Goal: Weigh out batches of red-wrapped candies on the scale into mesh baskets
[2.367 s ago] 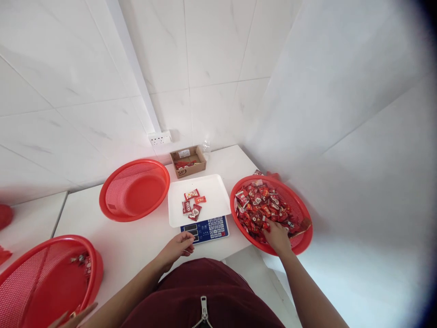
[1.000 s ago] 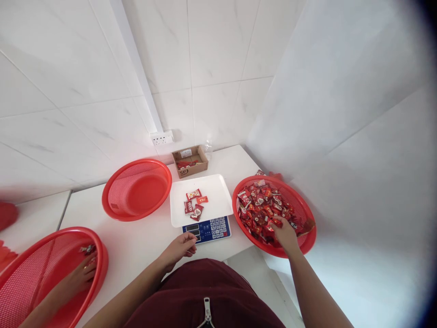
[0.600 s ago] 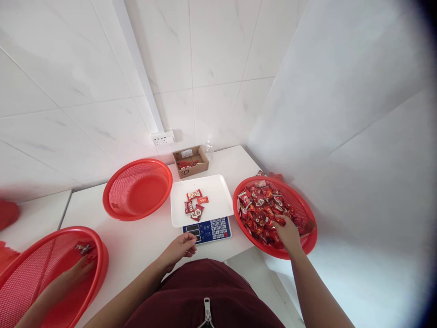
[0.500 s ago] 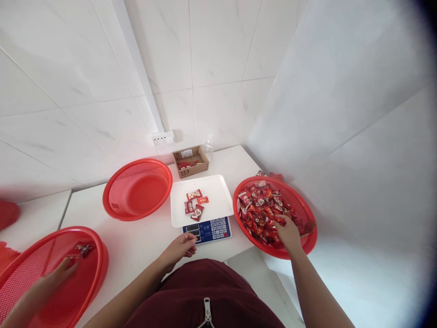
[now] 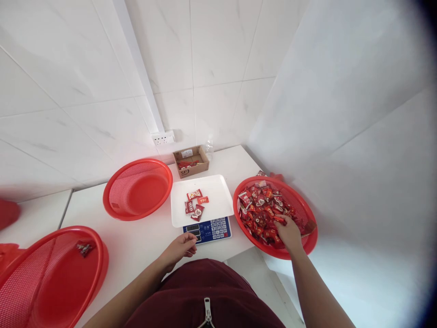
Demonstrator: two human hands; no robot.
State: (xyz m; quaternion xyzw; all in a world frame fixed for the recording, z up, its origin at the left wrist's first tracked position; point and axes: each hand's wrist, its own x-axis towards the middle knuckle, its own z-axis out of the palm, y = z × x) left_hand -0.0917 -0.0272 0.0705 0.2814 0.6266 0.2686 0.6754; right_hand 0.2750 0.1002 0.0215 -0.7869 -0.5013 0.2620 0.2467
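Note:
My right hand [image 5: 288, 233] is in the red mesh basket [image 5: 311, 249] on the right, its fingers pinched on a small red candy packet [image 5: 279, 219]. Many similar red wrapped candies [image 5: 261, 207] fill that basket. My left hand [image 5: 179, 248] hovers at the front left edge of the blue scale [image 5: 206, 231], fingers curled in and thumb against the index finger, with nothing visible in them. On the scale's white tray [image 5: 218, 193] lie several wrapped candies: a light patterned one [image 5: 194, 195], a small red one [image 5: 202, 200] and darker red ones [image 5: 197, 212].
An unfilled red basket [image 5: 136, 217] stands left of the tray. Another red basket [image 5: 102, 259] at lower left holds a few small packets [image 5: 84, 248]. Behind the tray is a cardboard box [image 5: 193, 171] with red packets, beside a clear plastic item [image 5: 209, 146]. A wall socket [image 5: 163, 138] is above.
Another person's hand has left the lower-left basket, leaving packets there. In my right hand a red packet now shows more clearly between the fingers. My left hand is still.

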